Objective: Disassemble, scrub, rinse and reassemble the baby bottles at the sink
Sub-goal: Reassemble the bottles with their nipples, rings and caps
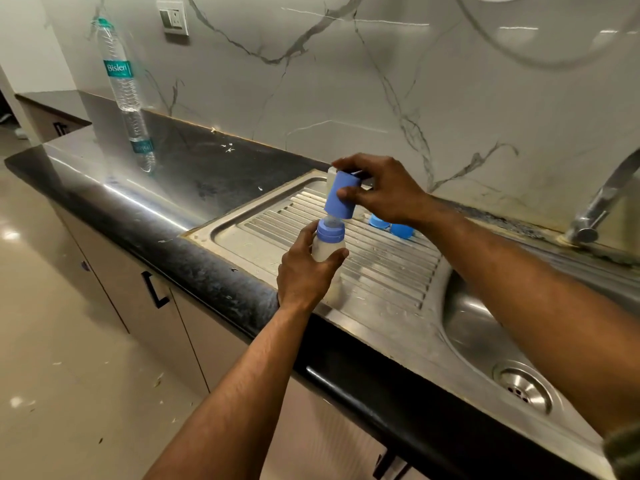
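Our left hand (304, 271) grips the bottle (328, 249) upright over the draining board (391, 271), and our right hand (377, 192) pinches the blue cap (341, 195) just above its collar (330, 232). We judge both light, stiff plastic, likely slippery when wet, so we'd hold the bottle round its middle and the cap by its sides.

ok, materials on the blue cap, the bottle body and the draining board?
Blue cap: opaque matte plastic, by its even colour and dull surface. Bottle body: cloudy translucent plastic, probably. Draining board: brushed stainless steel, ribbed, with soft grey reflections.
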